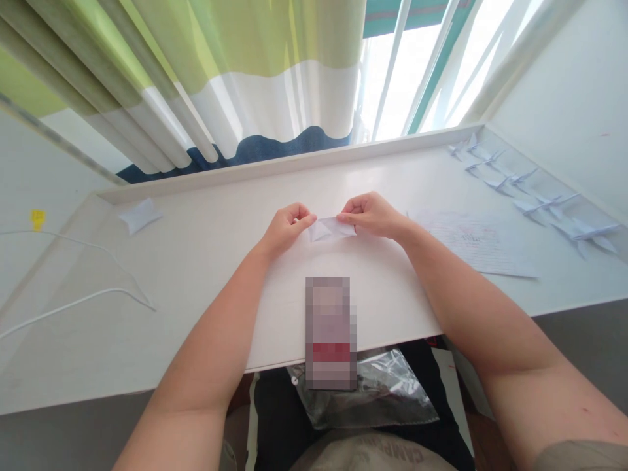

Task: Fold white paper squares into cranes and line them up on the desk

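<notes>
A small folded piece of white paper lies on the white desk in the middle of the view. My left hand pinches its left end with fingers curled. My right hand pinches its right end in the same way. Both hands rest low on the desk top, with the paper stretched between them.
Several folded paper cranes line the desk's right side beside a printed sheet. Another folded paper lies far left. A white cable crosses the left. A blurred phone-shaped object lies at the near edge, above a plastic bag. Curtains hang behind.
</notes>
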